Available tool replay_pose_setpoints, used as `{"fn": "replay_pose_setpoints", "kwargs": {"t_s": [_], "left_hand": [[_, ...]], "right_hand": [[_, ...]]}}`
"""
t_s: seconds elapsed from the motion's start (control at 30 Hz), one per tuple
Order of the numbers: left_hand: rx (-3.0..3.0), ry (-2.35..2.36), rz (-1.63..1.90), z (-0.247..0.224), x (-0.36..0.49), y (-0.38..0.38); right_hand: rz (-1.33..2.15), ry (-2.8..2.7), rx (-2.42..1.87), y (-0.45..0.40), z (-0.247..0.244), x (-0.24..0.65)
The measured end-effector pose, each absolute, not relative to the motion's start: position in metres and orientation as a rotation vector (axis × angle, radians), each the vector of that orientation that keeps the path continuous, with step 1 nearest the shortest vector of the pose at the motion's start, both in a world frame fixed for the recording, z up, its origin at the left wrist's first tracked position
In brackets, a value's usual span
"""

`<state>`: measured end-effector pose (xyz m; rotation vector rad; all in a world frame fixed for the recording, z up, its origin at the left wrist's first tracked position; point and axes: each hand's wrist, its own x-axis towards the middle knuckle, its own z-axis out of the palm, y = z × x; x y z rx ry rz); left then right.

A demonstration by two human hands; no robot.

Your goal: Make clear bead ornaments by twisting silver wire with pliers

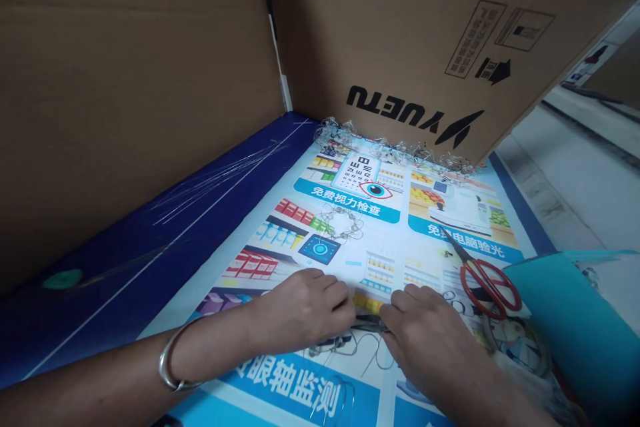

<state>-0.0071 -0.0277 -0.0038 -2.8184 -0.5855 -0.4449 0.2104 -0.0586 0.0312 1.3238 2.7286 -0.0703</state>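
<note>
- Nearest are a person's two bare hands, close together on a printed paper poster (320, 240) with blue panels and Chinese text. The left hand (300, 310) comes in from the lower left, with a smooth silver metal bangle (170, 360) on its wrist. The right hand (425, 333) comes in from the lower right.
- Both hands are curved downward, and their fingertips meet over a thin dark strip (367, 324). Its long axis runs sideways between them, and neither hand is clearly nearer. The fingers hide most of it, so its material and whether either hand grasps it are hard to tell.
- Fine, silvery wire loops (335, 347) trail below the hands.
- To the right lie black scissors with red handles (487, 287) and a teal folder (575, 320), cut off by the frame edge.
- Ahead lies a tangled ring of thin wire (343, 221).
- Farther away, crinkled clear plastic (395, 147) edges a brown cardboard box panel (440, 47). A dark blue mat (125, 227) lies to the left.
</note>
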Motion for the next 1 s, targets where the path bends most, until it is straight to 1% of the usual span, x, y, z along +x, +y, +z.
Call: {"fn": "replay_pose_setpoints", "kwargs": {"t_s": [0.23, 0.33, 0.57, 0.77, 0.9, 1.0], "left_hand": [[-2.819, -0.586, -0.374, -0.005, -0.008, -0.027], [-2.892, -0.574, -0.385, -0.005, -0.009, -0.024], [-3.204, -0.815, -0.536, -0.011, -0.017, -0.012], [-3.459, -0.914, -0.670, -0.009, -0.024, -0.007], [-3.507, -0.980, -0.767, -0.006, -0.025, -0.007], [-3.490, -1.003, -0.744, -0.006, -0.026, -0.009]], "right_hand": [[-0.021, 2.830, 1.135, -0.065, 0.025, 0.203], [0.023, 2.835, 1.127, -0.065, 0.022, 0.201], [0.095, 2.815, 1.118, -0.067, 0.025, 0.200], [0.127, 2.819, 1.110, -0.067, 0.028, 0.203], [0.117, 2.847, 1.087, -0.066, 0.025, 0.206], [0.110, 2.852, 1.095, -0.065, 0.024, 0.208]]}}
